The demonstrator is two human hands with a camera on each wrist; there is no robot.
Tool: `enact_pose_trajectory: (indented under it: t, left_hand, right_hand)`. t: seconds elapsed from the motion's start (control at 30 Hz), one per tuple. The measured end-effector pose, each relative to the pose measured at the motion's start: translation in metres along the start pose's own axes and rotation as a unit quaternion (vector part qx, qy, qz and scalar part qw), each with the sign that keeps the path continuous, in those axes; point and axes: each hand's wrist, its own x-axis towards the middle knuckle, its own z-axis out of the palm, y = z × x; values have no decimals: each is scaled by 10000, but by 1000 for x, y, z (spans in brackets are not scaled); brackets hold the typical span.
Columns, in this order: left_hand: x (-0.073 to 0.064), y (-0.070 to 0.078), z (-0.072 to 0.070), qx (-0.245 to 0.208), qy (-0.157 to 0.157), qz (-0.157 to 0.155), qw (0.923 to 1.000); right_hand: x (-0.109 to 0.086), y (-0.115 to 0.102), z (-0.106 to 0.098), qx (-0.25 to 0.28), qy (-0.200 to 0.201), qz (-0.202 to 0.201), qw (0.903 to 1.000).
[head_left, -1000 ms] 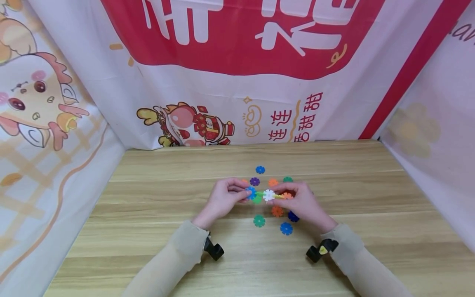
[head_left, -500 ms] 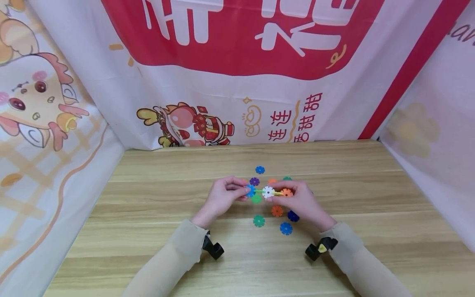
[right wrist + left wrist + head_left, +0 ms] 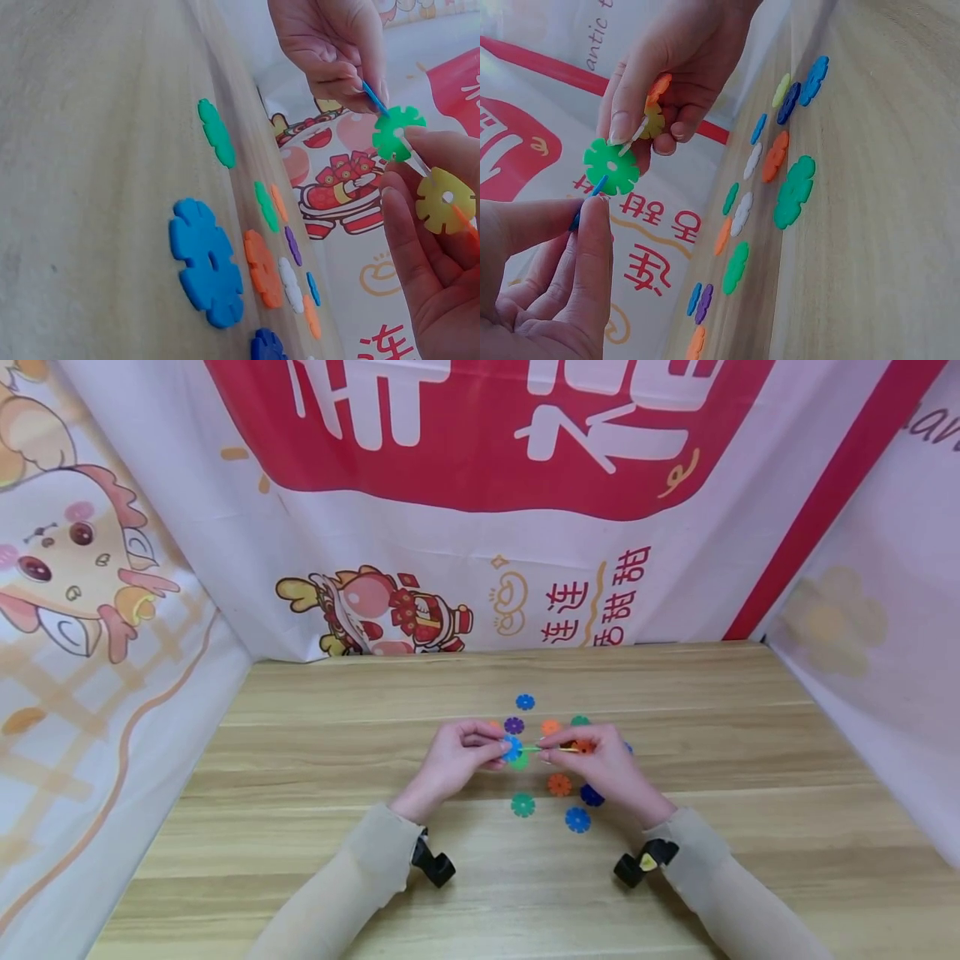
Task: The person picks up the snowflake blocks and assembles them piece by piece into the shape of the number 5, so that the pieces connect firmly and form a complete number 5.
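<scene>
Both hands hold a chain of notched flower-shaped plastic discs above the table. My left hand (image 3: 453, 764) pinches the blue disc (image 3: 512, 748) at one end between thumb and fingers. Slotted into it is a green disc (image 3: 611, 166), followed by a white disc (image 3: 634, 136), a yellow disc (image 3: 445, 201) and an orange disc (image 3: 658, 88). My right hand (image 3: 600, 764) pinches the white disc next to the green one, thumb on one face. The yellow and orange discs sit in front of its palm, partly hidden by fingers in the head view.
Loose discs lie flat on the wooden table (image 3: 300, 827) under and around the hands. Among them are a green disc (image 3: 522, 805), an orange disc (image 3: 559, 785), a blue disc (image 3: 577, 820) and a purple disc (image 3: 513, 726). Printed cloth (image 3: 420, 535) hangs behind the table.
The white disc, seen face-on before, is now edge-on between the right fingers, as the chain has turned. Both hands stay nearly in place; the loose discs lie as before.
</scene>
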Motion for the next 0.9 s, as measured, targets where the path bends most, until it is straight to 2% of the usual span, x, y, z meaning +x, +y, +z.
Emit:
enact_pose_trajectory:
  t: [0.5,0.9]
  left_hand:
    - [-2,0,12,-225,250,55,9994]
    - [1,1,5,-227,97,39,9997]
  right_hand:
    - [-2,-1,6,-114,371,-373,9985]
    - [0,-2,4,-119,268,-351,9990]
